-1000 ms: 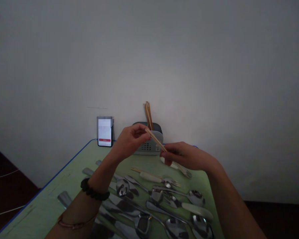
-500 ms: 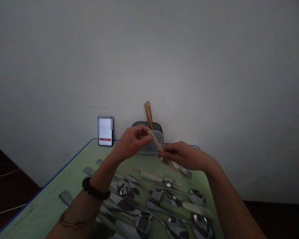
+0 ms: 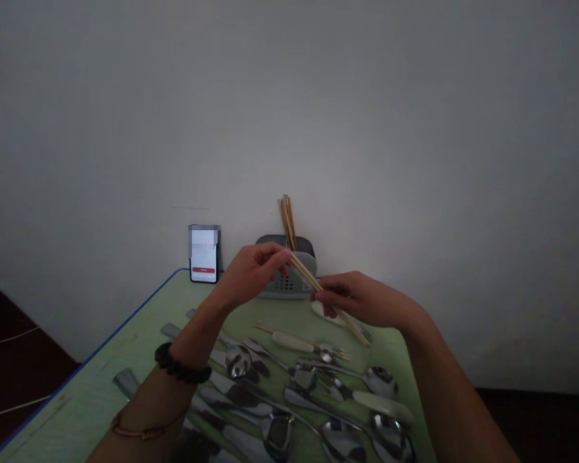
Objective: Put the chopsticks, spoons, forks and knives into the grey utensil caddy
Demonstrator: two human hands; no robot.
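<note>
A pair of light wooden chopsticks (image 3: 305, 271) slants down to the right between my two hands, above the table. My left hand (image 3: 255, 270) pinches their upper end between thumb and fingers. Farther down their length, my right hand (image 3: 361, 297) is closed around them, and the lower tips stick out beneath it. Behind my hands a grey utensil holder (image 3: 284, 292) with a perforated front stands against the wall, partly hidden by my left hand. Several brown chopsticks (image 3: 287, 222) stand upright in it.
On the green table (image 3: 139, 341) lie several metal spoons (image 3: 381, 381), forks and knives, some with white handles, plus more chopsticks (image 3: 265, 326). A lit phone (image 3: 204, 257) leans upright at the back left. The wall rises directly behind the table.
The held chopsticks have swung, their lower tips shifting right. My left hand has moved slightly left, and my right hand slightly right; both still grip the chopsticks.
</note>
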